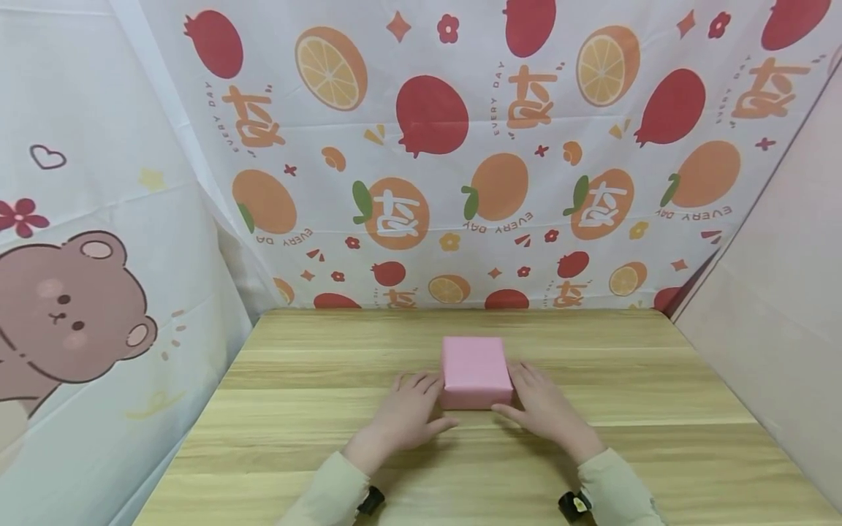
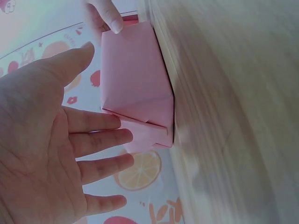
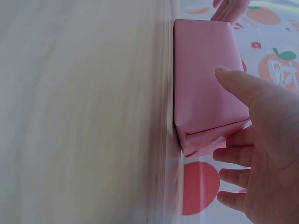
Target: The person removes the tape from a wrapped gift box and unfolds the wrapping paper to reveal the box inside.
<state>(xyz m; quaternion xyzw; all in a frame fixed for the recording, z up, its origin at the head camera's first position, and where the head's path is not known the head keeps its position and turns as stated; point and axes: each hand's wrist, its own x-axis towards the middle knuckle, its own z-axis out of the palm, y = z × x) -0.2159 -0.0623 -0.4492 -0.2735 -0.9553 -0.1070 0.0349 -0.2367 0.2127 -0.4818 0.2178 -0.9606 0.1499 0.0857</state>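
A box wrapped in pink paper (image 1: pixel 475 364) sits on the wooden table, with folded paper flaps on its ends, seen in both wrist views. At its left side is my left hand (image 1: pixel 409 410), fingers straight and spread, fingertips right at the folded end (image 2: pixel 140 130). My right hand (image 1: pixel 544 406) lies along the opposite side, its fingers extended beside the box and its thumb near the front corner. In the right wrist view that thumb overlaps the pink paper (image 3: pixel 205 70). Neither hand has its fingers curled round the box.
The wooden table (image 1: pixel 316 365) spreads out around the box. Behind it hangs a white cloth (image 1: pixel 434 219) printed with fruit. A bear-print curtain (image 1: pixel 79 307) borders the left, a pale panel (image 1: pixel 776 277) the right. Dark wrist straps (image 1: pixel 372 501) show below the sleeves.
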